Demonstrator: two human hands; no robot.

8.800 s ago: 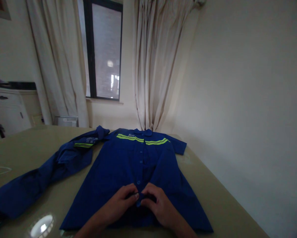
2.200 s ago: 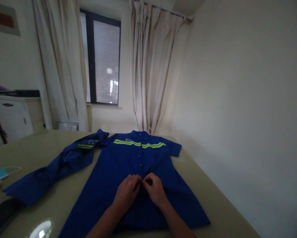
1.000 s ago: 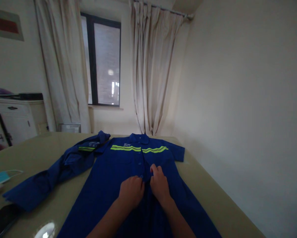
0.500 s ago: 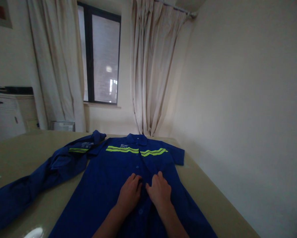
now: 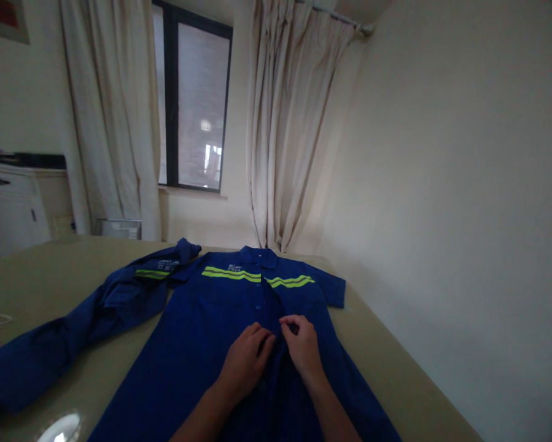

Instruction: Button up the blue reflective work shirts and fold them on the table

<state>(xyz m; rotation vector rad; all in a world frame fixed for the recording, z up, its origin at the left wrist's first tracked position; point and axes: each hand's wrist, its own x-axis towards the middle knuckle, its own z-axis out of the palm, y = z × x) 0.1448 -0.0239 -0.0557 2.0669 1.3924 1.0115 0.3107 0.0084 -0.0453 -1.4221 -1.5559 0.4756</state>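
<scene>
A blue short-sleeved work shirt [image 5: 197, 331] with yellow-green reflective stripes lies spread out, its collar at the far end. Its button front runs down the middle, and the edge on the right side stands lifted, leaving a gap. My right hand [image 5: 303, 347] pinches this raised edge between thumb and fingertips. Just left of it, my left hand [image 5: 247, 359] is closed at the button strip, its curled fingertips on the cloth. Any button under those fingers is hidden.
A second blue garment [image 5: 86, 325] with a reflective stripe lies bunched along the left. Both garments rest on a tan tabletop [image 5: 40, 264]. A wall [image 5: 464, 215] stands close on the right. Behind are curtains [image 5: 285, 123], a window [image 5: 199, 110] and a white cabinet [image 5: 11, 202].
My right hand has pulled the shirt's front edge up and slightly to the right, widening the gap. My left hand has shifted a little right. The whole view has turned slightly.
</scene>
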